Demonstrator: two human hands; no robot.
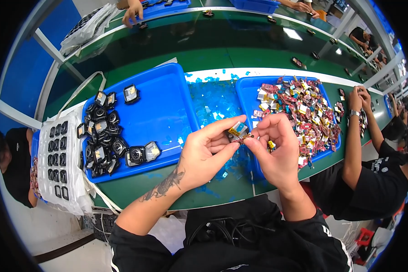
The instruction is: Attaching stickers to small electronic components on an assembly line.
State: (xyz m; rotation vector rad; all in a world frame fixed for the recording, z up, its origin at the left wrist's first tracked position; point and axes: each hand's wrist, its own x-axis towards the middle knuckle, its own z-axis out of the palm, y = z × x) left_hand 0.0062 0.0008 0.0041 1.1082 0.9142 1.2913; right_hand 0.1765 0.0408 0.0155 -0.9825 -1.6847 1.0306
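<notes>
Between the two trays, my left hand [203,156] grips a small electronic assembly [238,129] with a silvery, partly blue face and a dark edge. My right hand [276,152] pinches at its right end, thumb and forefinger together; the tiny part there is too small to name. To the left, a blue tray [167,113] holds a heap of black plastic casings [105,131], some with pale rectangles inside. On the right, another blue tray [245,97] is heaped with small red circuit boards [299,109] bearing silvery, yellow and blue parts.
Scraps of blue film [213,102] litter the green table [204,192] between the trays. At far left, a white moulded tray [54,181] holds rows of black casings. A dark green conveyor belt [245,43] runs beyond, carrying small parts. A co-worker's arms [353,131] reach in at right.
</notes>
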